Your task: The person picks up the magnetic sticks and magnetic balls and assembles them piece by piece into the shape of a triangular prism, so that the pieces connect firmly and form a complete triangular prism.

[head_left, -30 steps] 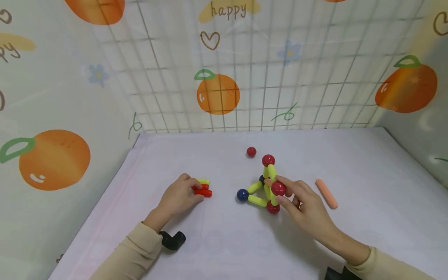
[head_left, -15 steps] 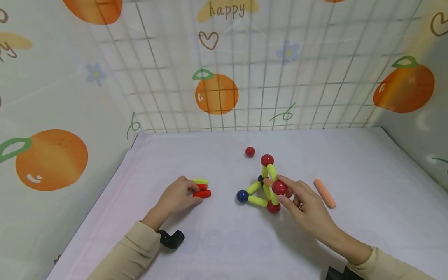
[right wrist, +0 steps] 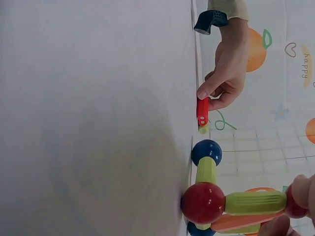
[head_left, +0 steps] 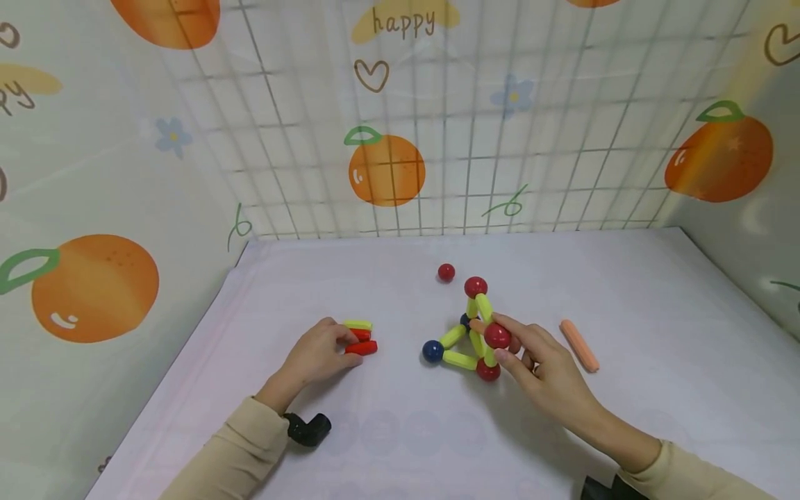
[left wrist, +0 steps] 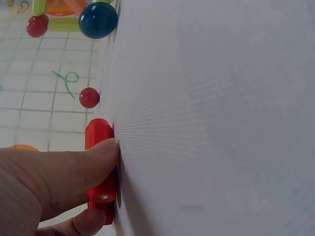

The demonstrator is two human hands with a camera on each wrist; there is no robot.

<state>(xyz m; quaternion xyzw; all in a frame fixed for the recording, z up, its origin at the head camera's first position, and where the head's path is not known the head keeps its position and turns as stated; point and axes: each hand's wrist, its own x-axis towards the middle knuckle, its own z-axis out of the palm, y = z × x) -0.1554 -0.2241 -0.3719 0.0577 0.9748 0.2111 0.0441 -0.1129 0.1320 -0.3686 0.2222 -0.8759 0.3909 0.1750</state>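
Reading the head view first, we find neither hand spread. The left hand (head_left: 317, 354) has its thumb and fingers closed on a front red rod (head_left: 364, 348); a rear red rod (head_left: 362, 335) lies beside it, with a yellow-green rod (head_left: 359, 324) just beyond. The right hand (head_left: 553, 371) pinches a red corner ball (head_left: 497, 336) of the ball-and-rod frame (head_left: 477, 342) between thumb and fingers. We locate this frame on the table (head_left: 406, 444), right of centre; its yellow-green bars (head_left: 460, 360) join red and blue balls (head_left: 432, 351). A loose red ball (head_left: 446, 272) lies beyond the frame, and an orange rod (head_left: 580, 346) lies to the right of it. A pale cloth (head_left: 300, 201) printed with oranges surrounds the table. Beige sleeves (head_left: 234, 444) enter from both lower corners; a black fitting (head_left: 309, 430) sits at the left cuff.

In the left wrist view, we see the thumb pressed to the front red rod and a fingertip at the rear red rod. The table fills the right side.

In the right wrist view, we see the right fingertips at the edge, gripping the red corner ball. The table fills the left side. Beyond the frame, the left hand extends downward from its wrist, grasping the front red rod.
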